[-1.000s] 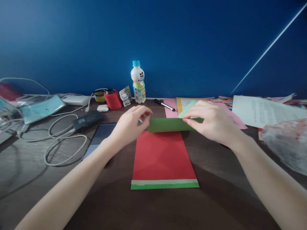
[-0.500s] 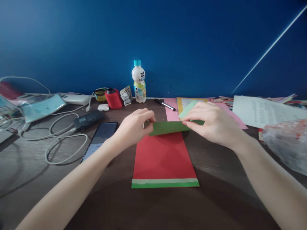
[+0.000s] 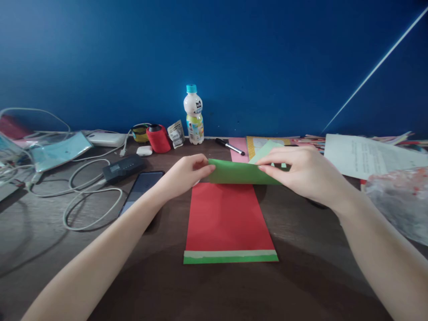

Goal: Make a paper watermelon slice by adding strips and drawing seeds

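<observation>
A strip of green paper (image 3: 236,173) is held raised over the far end of a red sheet of paper (image 3: 227,218). My left hand (image 3: 187,176) pinches its left end between thumb and fingers. At the right end, my right hand (image 3: 297,171) grips the strip, with the thumb in front and fingers behind. The red sheet lies flat on the table, and its near edge carries a green and pale green band (image 3: 230,257). A light green paper piece (image 3: 267,150) shows behind the right hand. The red sheet's far edge is hidden by the strip.
Left of the sheet lie a phone (image 3: 142,189), a black device (image 3: 123,168) and white cables (image 3: 78,227). A bottle (image 3: 194,118) stands by the blue wall, near a black pen (image 3: 230,146). On the right are a printed sheet (image 3: 371,156) and a clear plastic bag (image 3: 401,200).
The green strip has tilted so its face turns toward me, its upper edge higher. My left hand has shifted slightly left and my right hand slightly right. The red sheet stays put.
</observation>
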`<state>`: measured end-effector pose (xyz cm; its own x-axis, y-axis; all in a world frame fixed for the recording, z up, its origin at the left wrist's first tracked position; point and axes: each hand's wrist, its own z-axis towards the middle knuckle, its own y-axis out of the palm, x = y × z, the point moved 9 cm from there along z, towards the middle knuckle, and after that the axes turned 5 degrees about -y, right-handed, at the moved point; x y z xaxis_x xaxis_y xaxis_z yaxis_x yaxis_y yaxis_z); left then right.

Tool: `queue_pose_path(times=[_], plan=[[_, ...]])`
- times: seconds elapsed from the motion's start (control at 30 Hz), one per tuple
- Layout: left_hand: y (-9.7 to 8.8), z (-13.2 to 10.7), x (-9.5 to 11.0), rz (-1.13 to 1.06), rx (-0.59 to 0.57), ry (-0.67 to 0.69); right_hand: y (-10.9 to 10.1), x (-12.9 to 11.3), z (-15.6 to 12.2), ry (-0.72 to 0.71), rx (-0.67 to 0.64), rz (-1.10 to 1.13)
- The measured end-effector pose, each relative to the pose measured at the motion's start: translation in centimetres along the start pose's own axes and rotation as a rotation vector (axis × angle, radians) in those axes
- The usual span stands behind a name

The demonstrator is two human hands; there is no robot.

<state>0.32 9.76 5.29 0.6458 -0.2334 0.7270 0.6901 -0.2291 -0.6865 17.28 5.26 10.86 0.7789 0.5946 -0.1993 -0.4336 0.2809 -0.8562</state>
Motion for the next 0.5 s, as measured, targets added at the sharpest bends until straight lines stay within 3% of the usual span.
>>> queue_pose_path(times=[0.13,0.23,0.5], plan=[[0.2,-0.1,0.3,-0.183,0.006,0.043,2.5,0.1,-0.6,0.042,-0.303,0.212],[0.6,-0.4,1.3,-0.183,-0.006,0.119,4.4,-0.9,-1.2,0.027,-0.495,0.393],[1.5,-2.4,5.1,0.028,-0.024,0.326,4.3,-2.6,-0.3,0.105,-0.266,0.610]])
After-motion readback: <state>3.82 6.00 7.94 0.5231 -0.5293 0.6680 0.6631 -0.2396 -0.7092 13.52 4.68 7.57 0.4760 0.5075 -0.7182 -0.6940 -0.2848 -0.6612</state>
